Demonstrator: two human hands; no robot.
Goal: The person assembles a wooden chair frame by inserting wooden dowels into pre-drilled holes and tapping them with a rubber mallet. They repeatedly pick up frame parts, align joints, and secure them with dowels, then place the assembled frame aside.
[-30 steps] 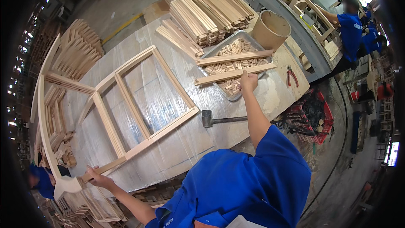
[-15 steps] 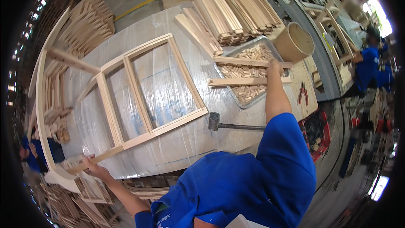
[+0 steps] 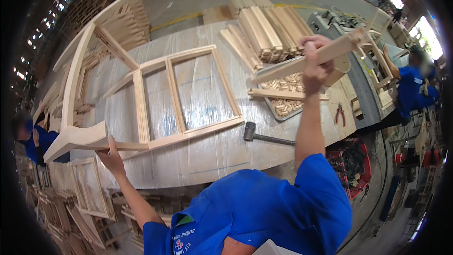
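A pale wooden chair frame [image 3: 175,95] lies across the plastic-covered table, its curved legs projecting past the left end. My left hand [image 3: 111,158] is closed around its near rail, beside the wide curved leg [image 3: 89,135]. Up at the right, my right hand [image 3: 315,63] grips a flat wooden rail [image 3: 337,52], raised and slanting above the tray. Under it, a second wooden rail [image 3: 283,95] rests across the metal tray [image 3: 282,119] of small wooden dowels [image 3: 289,107]. A black mallet [image 3: 249,131] sits between the frame and my right forearm.
Red-handled pliers [image 3: 339,114] lie at the table's right side. Stacked wooden slats [image 3: 264,33] stand at the back, near a brown round tub [image 3: 340,68]. A red crate [image 3: 351,165] is on the floor at right. Co-workers in blue [image 3: 411,87] [image 3: 35,137] are at both sides.
My right hand has lifted one rail off the tray and tilted it. The frame's left end, with my left hand on it, appears higher. The whole view has shifted.
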